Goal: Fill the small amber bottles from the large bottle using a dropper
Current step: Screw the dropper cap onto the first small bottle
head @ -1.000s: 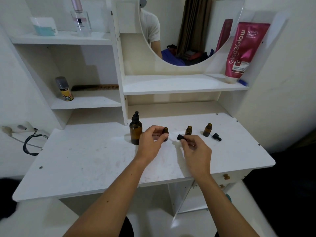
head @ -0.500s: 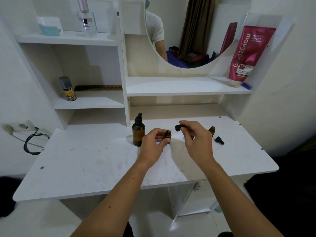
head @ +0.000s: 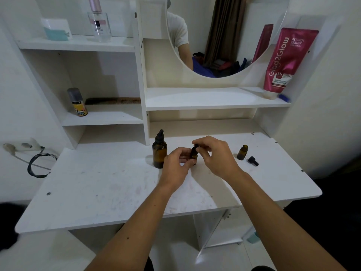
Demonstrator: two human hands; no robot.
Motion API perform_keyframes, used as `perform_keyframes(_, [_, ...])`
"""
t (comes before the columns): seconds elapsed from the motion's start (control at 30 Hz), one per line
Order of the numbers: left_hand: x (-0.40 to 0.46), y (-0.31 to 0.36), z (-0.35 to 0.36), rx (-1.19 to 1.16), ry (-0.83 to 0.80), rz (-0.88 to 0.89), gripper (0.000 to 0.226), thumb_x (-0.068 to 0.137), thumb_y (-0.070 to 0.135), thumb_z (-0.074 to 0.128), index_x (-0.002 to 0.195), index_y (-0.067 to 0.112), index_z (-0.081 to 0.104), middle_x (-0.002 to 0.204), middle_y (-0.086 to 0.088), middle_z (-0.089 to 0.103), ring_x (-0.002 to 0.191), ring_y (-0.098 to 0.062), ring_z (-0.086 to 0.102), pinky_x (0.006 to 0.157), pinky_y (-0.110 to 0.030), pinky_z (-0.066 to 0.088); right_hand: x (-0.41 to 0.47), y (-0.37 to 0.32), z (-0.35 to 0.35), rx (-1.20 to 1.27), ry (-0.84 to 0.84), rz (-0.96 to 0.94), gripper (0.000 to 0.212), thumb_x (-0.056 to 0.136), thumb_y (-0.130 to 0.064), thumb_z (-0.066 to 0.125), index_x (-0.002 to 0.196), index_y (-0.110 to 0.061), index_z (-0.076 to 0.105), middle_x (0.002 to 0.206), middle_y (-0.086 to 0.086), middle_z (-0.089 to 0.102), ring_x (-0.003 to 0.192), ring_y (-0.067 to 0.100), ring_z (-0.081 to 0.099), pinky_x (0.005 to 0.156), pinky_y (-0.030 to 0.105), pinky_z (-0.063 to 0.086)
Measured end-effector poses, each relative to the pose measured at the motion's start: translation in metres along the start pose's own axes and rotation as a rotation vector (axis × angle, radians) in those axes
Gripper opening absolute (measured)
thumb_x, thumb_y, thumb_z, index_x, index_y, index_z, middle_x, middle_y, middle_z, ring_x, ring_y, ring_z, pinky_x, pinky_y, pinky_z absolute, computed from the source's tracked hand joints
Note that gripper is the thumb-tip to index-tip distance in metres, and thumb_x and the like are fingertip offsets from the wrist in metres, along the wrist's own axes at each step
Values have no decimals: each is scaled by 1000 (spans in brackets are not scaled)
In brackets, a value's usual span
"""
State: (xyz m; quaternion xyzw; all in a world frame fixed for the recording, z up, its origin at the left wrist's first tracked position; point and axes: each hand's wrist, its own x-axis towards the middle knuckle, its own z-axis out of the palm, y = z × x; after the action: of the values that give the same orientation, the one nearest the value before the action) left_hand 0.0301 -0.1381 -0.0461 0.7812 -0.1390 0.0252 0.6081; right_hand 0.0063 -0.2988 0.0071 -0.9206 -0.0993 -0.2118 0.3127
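Right hand (head: 216,156) pinching black cap (head: 196,147) directly atop vial (head: 194,156), upright axis, gripped by left hand (head: 176,165). Big bottle (head: 159,151) just left of left fingers; open spare vial (head: 242,152), loose cap (head: 253,160) right of right hand.

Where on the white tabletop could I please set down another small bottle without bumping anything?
The broad left stretch of the white tabletop, left of the large amber dropper bottle, is bare. It is crowded around both hands and near the small open amber bottle with the loose black dropper cap.
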Motion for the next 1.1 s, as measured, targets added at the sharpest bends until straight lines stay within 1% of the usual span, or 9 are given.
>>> perform_keyframes(0.17, [0,0,0,4,0,10,27,91,9,77,116,16,70,104,11,74,95,1,69,82,-10,52,2,2,4,24,22,47,16,95,-17,76,111,-16,79,100,-1,77,85,14,73,85,29,61])
perform_keyframes(0.27, [-1,-1,0,11,4,19,28,92,6,75,117,16,70,104,10,75,97,0,70,85,-13,54,1,1,4,19,53,78,21,93,-28,79,111,-16,78,95,-3,74,82,11,70,81,24,59])
perform_keyframes(0.43, [1,-1,1,17,1,-1,29,91,11,77,118,17,70,107,11,74,97,0,70,85,-13,55,-3,6,3,107,29,77,28,95,-5,72,118,-20,77,105,-11,76,88,-1,71,85,7,53])
perform_keyframes(0.53, [0,-2,1,21,9,12,28,92,8,76,118,17,70,105,10,75,96,-1,70,85,-13,55,0,5,4,130,43,131,23,91,-16,81,113,-21,77,93,-12,74,82,2,70,80,10,54])
perform_keyframes(0.6, [0,-1,1,21,11,12,28,92,7,75,118,17,70,105,10,74,97,-2,71,86,-13,55,0,5,3,125,53,141,27,90,-23,82,116,-21,76,95,-8,74,84,6,71,80,14,56])
perform_keyframes(0.73, [0,0,1,12,0,-3,30,91,9,76,119,17,69,107,10,74,97,-1,70,87,-15,56,-1,6,3,155,-14,122,31,93,-12,76,123,-22,75,103,-14,75,90,4,72,88,16,58])
perform_keyframes(0.87, [0,-1,1,11,6,26,28,92,6,75,117,17,70,104,10,75,97,-1,70,87,-15,55,0,7,5,131,39,158,26,90,-25,82,115,-19,78,95,-6,73,83,8,70,80,16,57])
perform_keyframes(0.97, [-1,-1,1,9,-1,15,29,92,8,76,118,18,70,105,12,74,97,1,69,84,-13,54,-1,7,4,137,6,137,23,94,-17,76,117,-19,78,101,-10,71,85,3,70,83,10,54])
perform_keyframes(1.1, [0,-2,1,-5,1,30,28,91,5,76,116,15,70,102,8,75,96,-3,71,87,-17,57,1,7,5,141,23,213,16,87,-28,86,99,-20,79,87,-11,73,77,2,69,75,14,56])
